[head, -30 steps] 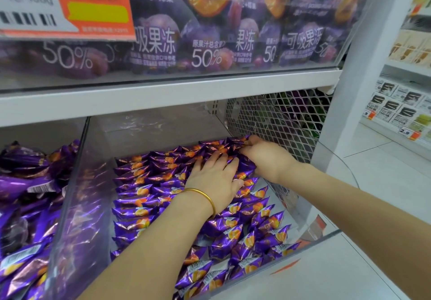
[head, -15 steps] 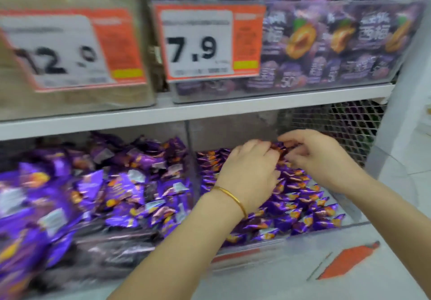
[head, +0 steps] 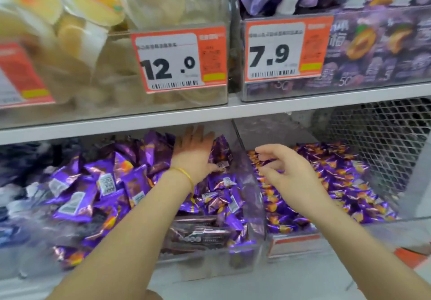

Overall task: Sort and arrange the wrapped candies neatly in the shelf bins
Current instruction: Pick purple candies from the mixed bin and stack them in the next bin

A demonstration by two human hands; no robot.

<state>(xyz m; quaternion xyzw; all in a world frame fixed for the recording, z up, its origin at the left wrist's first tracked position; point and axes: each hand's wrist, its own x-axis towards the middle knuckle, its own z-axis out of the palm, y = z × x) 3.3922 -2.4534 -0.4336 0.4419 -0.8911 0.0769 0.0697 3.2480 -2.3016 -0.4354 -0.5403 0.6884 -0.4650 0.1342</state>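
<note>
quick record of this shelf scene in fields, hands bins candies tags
left hand: fingers straight, flat over jumbled purple candies at back of left bin
right hand: loosely curled, holding nothing visible, over right bin
right bin candies: smaller, in neat rows
price tags: 12.0 tag and 7.9 tag on the upper bins
</note>
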